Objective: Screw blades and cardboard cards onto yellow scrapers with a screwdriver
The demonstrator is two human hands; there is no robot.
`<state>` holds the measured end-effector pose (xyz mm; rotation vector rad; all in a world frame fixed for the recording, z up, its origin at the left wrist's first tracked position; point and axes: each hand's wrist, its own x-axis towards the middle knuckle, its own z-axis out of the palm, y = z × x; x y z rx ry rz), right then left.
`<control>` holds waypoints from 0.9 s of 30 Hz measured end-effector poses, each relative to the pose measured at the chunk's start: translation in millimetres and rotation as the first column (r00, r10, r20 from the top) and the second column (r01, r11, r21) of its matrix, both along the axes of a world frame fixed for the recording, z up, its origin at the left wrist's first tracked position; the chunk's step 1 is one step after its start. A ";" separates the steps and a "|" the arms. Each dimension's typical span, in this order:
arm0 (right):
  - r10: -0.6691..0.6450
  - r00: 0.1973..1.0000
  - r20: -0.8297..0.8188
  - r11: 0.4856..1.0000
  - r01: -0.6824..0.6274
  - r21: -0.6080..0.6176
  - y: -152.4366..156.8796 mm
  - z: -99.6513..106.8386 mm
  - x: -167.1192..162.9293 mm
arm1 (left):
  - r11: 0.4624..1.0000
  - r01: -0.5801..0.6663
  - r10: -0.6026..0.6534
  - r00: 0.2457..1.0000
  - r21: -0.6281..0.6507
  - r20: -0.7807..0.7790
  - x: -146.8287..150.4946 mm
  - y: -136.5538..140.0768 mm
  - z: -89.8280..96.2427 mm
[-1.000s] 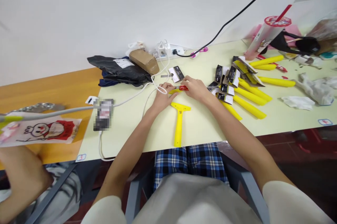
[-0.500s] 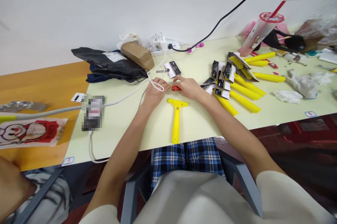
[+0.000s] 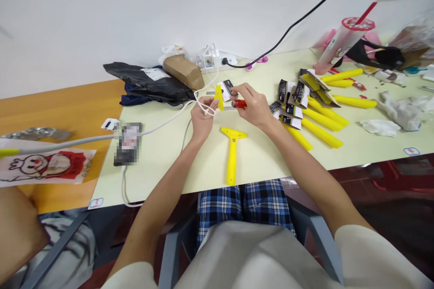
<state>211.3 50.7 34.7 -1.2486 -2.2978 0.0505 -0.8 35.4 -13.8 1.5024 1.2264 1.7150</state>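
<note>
Reference part: the T-shaped yellow handle (image 3: 231, 155), lying on the worktop (image 3: 267, 162) with its crossbar at the end farther from the person.

Left hand (image 3: 202, 119): positioned beyond the T-shaped yellow handle and to its left. The fingers are closed on a small yellow piece (image 3: 219, 95), held nearly upright just beyond the crossbar. A loop of white cable (image 3: 205, 108) passes in front of this hand; contact cannot be determined.

Right hand (image 3: 254, 106): positioned beyond the T-shaped yellow handle and to its right. Thumb and fingers grip the red-handled screwdriver (image 3: 239, 104). Its metal shaft points left, toward the yellow piece; whether the tip touches the piece cannot be determined.

Surrounding items, located from the T-shaped yellow handle: a black-and-white card (image 3: 227, 91) lies farther beyond it, past the hands. Several yellow-handled scrapers (image 3: 322, 133) with card sleeves lie in an overlapping group to its right. A black bag (image 3: 145, 83) and a brown parcel (image 3: 183, 72) lie beyond it to the left, against each other. A cup (image 3: 341, 47) with a red straw stands beyond it to the far right.
</note>
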 end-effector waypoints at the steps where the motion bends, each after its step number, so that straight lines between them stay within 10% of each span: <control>1: 0.024 1.000 -0.013 1.000 -0.024 0.000 -0.6 -1.6 -0.9 | 0.998 0.045 -0.041 0.994 -0.042 0.104 4.9 0.0 -1.5; 6: 0.121 0.992 -0.040 0.992 -0.122 -0.024 0.8 -9.0 -2.0 | 0.947 0.279 -0.228 0.932 -0.156 0.282 14.2 -2.2 -3.6; 10: 0.140 0.989 -0.055 0.989 -0.142 -0.037 4.7 -3.4 4.8 | 0.880 0.399 -0.434 0.896 -0.257 -0.096 -3.8 -9.5 10.6; 13: 0.109 0.992 -0.066 0.993 -0.112 -0.045 4.4 2.9 8.8 | 0.791 0.453 -0.607 0.665 -0.411 -0.434 -17.5 -13.8 19.6; 18: 0.061 0.994 -0.086 0.995 -0.068 -0.080 2.1 6.4 9.3 | 0.740 0.464 -0.673 0.499 -0.486 -0.546 -23.5 -13.7 19.5; 22: 0.066 0.986 -0.152 0.992 -0.082 -0.100 6.2 7.6 11.9 | 0.698 0.507 -0.715 0.529 -0.505 -0.457 -26.2 -11.0 19.1; 27: 0.079 0.960 -0.268 0.987 -0.114 -0.117 11.6 13.6 18.0 | 0.678 0.544 -0.605 0.795 -0.495 0.044 -24.5 -4.8 12.6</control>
